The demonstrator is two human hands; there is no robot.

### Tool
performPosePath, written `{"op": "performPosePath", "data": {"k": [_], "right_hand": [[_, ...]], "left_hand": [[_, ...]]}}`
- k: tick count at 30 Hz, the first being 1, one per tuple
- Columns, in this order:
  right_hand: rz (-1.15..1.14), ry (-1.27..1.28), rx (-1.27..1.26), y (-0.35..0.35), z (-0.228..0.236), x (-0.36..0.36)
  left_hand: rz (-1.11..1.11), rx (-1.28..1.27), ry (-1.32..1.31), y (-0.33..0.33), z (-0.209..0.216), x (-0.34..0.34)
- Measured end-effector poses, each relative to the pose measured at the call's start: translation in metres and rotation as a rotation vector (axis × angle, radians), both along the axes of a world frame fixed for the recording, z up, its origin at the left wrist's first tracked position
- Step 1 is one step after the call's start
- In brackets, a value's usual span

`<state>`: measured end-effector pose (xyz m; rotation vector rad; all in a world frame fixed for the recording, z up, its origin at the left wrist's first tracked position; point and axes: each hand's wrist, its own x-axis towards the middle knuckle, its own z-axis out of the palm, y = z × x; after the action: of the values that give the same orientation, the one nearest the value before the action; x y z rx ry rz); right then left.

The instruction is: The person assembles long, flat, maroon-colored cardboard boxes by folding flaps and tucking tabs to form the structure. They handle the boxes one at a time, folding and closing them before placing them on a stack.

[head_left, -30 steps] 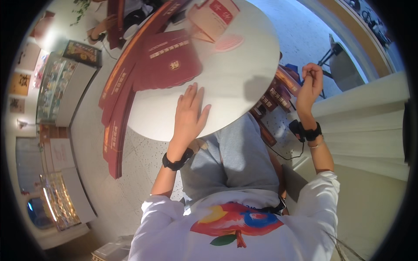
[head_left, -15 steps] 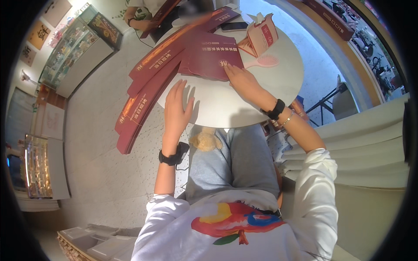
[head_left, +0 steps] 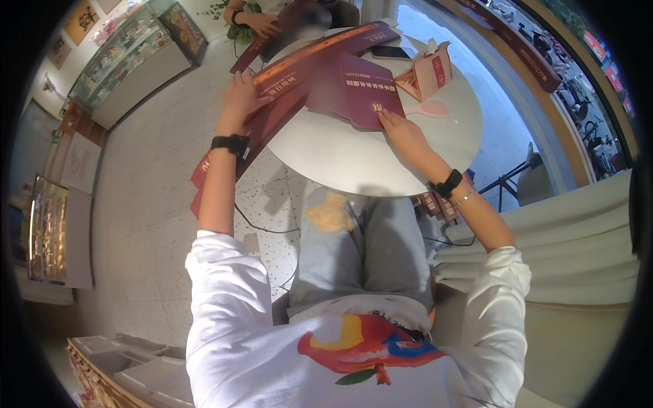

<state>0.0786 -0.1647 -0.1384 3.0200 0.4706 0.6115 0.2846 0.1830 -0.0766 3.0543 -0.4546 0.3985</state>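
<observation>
My left hand (head_left: 239, 103) rests on the upper edge of several long flat maroon cartons (head_left: 235, 148), fingers apart. These overlap in a fan across the left of the round white table (head_left: 333, 166) and stick out past its rim. My right hand (head_left: 406, 138) holds the near right corner of a wider folded maroon carton (head_left: 367, 98), its fingers on the printed face. The thumb is mostly hidden. That carton lies on the table over other maroon card, partly blurred.
Right of the carton stand a red and white paper bag (head_left: 428, 73), a pink hairbrush (head_left: 428, 109) and a dark phone (head_left: 391, 52). Across the table, another person's hand (head_left: 262, 26) is near a long maroon carton (head_left: 250, 54). A small plush toy (head_left: 331, 214) sits on my lap.
My left hand has moved up and left from the table's near edge onto the long cartons. My right hand stays at the wide carton's corner. The view has shifted slightly.
</observation>
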Motion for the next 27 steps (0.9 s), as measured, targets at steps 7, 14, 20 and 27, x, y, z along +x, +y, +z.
{"op": "performPosePath", "data": {"k": [7,14,20,27], "right_hand": [[0.029,0.098,0.057,0.023,0.028,-0.03],[0.068,0.114,0.138,0.032,0.062,-0.069],[0.147,0.067,0.225,0.05,0.079,-0.072],[0.213,0.136,0.612,0.059,0.099,-0.065]], "left_hand": [[-0.076,-0.021,0.307,0.009,-0.026,0.068],[-0.203,-0.033,0.124,-0.006,-0.006,0.043],[-0.202,-0.022,-0.144,0.01,0.019,0.007],[-0.078,-0.141,-0.222,0.055,0.069,-0.07]]}}
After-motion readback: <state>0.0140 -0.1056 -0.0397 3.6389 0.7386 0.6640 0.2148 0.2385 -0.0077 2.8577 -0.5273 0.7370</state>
